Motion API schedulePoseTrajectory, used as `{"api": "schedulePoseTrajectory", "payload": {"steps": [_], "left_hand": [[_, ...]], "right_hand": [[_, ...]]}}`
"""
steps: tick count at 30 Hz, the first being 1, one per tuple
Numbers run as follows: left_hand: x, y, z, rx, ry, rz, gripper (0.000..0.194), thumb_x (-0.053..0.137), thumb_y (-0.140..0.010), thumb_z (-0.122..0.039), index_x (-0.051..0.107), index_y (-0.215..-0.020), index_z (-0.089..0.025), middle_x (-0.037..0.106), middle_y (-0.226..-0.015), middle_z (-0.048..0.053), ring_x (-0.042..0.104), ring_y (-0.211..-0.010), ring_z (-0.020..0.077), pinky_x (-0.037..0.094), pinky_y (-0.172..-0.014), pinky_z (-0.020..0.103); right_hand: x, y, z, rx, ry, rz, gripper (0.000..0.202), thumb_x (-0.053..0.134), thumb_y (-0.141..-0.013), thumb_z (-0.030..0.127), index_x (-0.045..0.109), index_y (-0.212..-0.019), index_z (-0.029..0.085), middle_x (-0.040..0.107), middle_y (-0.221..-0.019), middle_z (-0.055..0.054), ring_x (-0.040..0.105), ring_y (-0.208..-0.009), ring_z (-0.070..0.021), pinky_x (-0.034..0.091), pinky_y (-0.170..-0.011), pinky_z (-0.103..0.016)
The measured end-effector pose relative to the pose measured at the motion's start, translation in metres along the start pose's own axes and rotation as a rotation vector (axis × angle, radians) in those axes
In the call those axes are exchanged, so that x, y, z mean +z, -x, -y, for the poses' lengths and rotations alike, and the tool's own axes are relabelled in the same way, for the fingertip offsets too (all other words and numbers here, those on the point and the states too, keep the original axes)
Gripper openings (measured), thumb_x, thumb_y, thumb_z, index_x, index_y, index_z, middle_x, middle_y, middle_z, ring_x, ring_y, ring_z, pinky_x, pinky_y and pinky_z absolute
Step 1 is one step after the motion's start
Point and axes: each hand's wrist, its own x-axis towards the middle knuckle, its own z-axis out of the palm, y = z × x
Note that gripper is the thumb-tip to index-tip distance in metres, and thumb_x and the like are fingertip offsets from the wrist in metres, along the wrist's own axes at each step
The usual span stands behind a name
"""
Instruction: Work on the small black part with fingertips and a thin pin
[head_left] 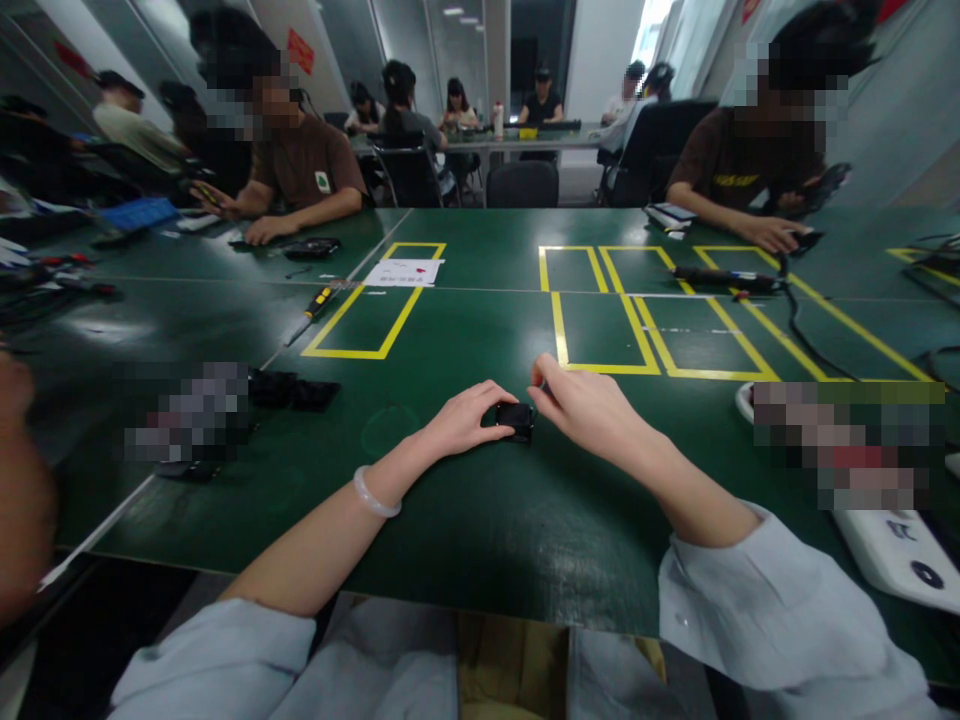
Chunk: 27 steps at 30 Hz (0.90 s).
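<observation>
A small black box-shaped part (515, 420) stands on the green table (465, 530) in front of me. The fingers and thumb of my left hand (466, 418) close round its left side. Just to the right of it, my right hand (589, 405) is raised slightly, thumb and forefinger drawn together in a pinch. Whether anything tiny sits between those fingertips cannot be made out. A small gap shows between the right fingertips and the black part.
Yellow tape outlines (345, 353) mark the table. A yellow-black screwdriver (321, 300) and a white paper (403, 272) lie ahead left. Black pieces (296, 390) lie left. A black rod-like tool (727, 279) with a cable lies right, beyond a white device (900, 555). Co-workers sit opposite.
</observation>
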Motion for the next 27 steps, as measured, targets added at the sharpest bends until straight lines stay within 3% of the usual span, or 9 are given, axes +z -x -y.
{"api": "schedulePoseTrajectory", "payload": {"steps": [13, 22, 27], "left_hand": [[0.0006, 0.0002, 0.0001, -0.006, 0.037, 0.009, 0.035, 0.062, -0.083, -0.037, 0.055, -0.114, -0.023, 0.056, -0.105, 0.004, 0.056, -0.098, 0.0211, 0.046, -0.086, 0.034], [-0.0003, 0.0, -0.0003, -0.01, 0.034, 0.009, 0.033, 0.06, -0.084, -0.039, 0.056, -0.111, -0.022, 0.057, -0.105, 0.005, 0.057, -0.097, 0.0214, 0.046, -0.085, 0.034], [0.0005, -0.0001, -0.0001, -0.005, 0.03, 0.001, 0.033, 0.062, -0.083, -0.037, 0.055, -0.112, -0.022, 0.056, -0.105, 0.004, 0.057, -0.096, 0.0203, 0.047, -0.084, 0.033]], "right_hand": [[0.004, -0.0029, -0.0043, 0.02, 0.057, 0.005, 0.022, 0.036, -0.095, 0.038, 0.05, -0.097, 0.021, 0.065, -0.073, -0.003, 0.061, -0.066, -0.0173, 0.022, -0.051, -0.024], [0.0051, -0.0031, -0.0052, 0.004, -0.053, -0.009, 0.017, 0.037, -0.092, 0.026, 0.044, -0.105, 0.019, 0.064, -0.076, -0.002, 0.058, -0.064, -0.0161, 0.025, -0.054, -0.024], [0.004, -0.0023, -0.0029, 0.003, -0.011, -0.024, 0.016, 0.036, -0.093, 0.03, 0.046, -0.1, 0.02, 0.065, -0.077, -0.002, 0.059, -0.065, -0.0165, 0.023, -0.052, -0.024]]}}
